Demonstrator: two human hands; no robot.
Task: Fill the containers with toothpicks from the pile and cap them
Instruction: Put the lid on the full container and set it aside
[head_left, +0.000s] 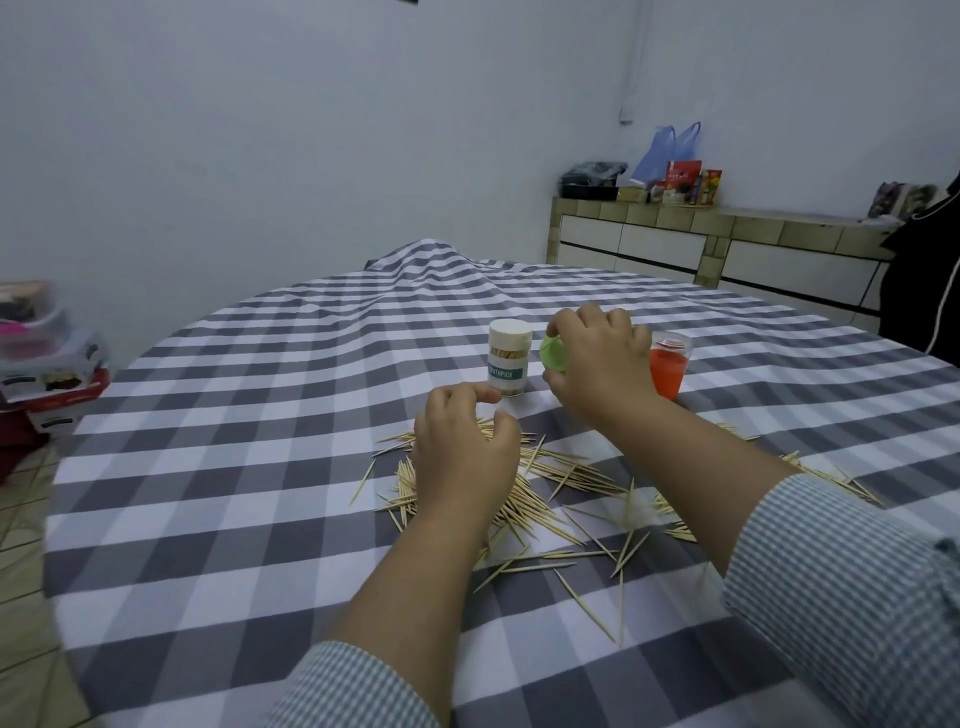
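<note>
Toothpicks (545, 493) lie below your curled, empty left hand (465, 457); grab a bunch while your right hand (602, 358) grips the green container (555, 353) steady.

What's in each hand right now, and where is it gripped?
The right hand grips the green container round its side, thumb underneath and fingers over the top. The left hand holds nothing visible; its curled fingers hover over the toothpick pile.

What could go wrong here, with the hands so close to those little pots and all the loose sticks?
The right hand grips the green container close to the orange container; a nudge might tip that one. The left hand hovers over the toothpick pile and could scatter sticks further, or bump the capped white container.
</note>
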